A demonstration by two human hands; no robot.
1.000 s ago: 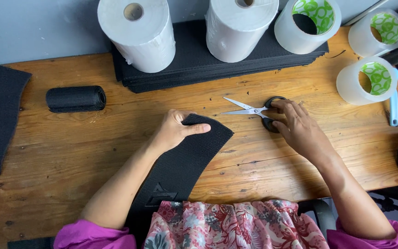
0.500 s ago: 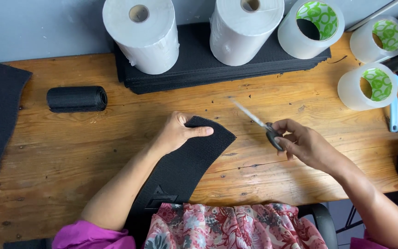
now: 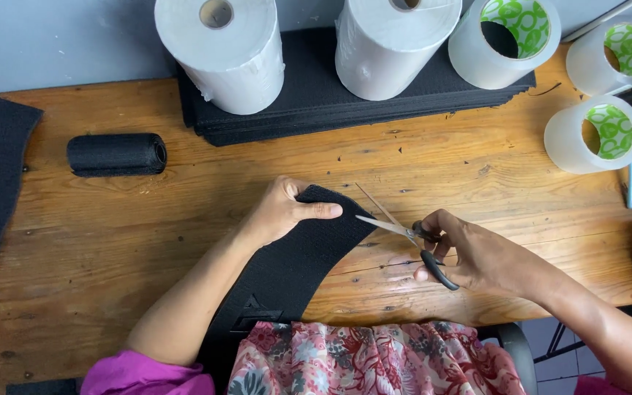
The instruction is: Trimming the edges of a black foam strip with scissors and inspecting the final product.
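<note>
A: In the head view, where is the curved black fabric strip [image 3: 287,271]?

B: It lies on the wooden tabletop [image 3: 111,241], running from the person's lap up toward the black foam stack [image 3: 316,102]. The left hand [image 3: 283,213] presses its far end flat, fingers closed down on it and thumb stretched along the edge.

A: And the scissors [image 3: 404,234]?

B: The right hand [image 3: 477,256] is clamped through the black handles. A second ago the scissors lay on the tabletop, right of the strip, with that hand just reaching them; now they are lifted, blades parted, tips at the strip's right edge. That reads to me as a cut about to start.

A: Anything else near the strip?

B: A rolled black piece [image 3: 116,153] sits to its left, and white rolls [image 3: 221,51] stand on the foam stack beyond it.
</note>
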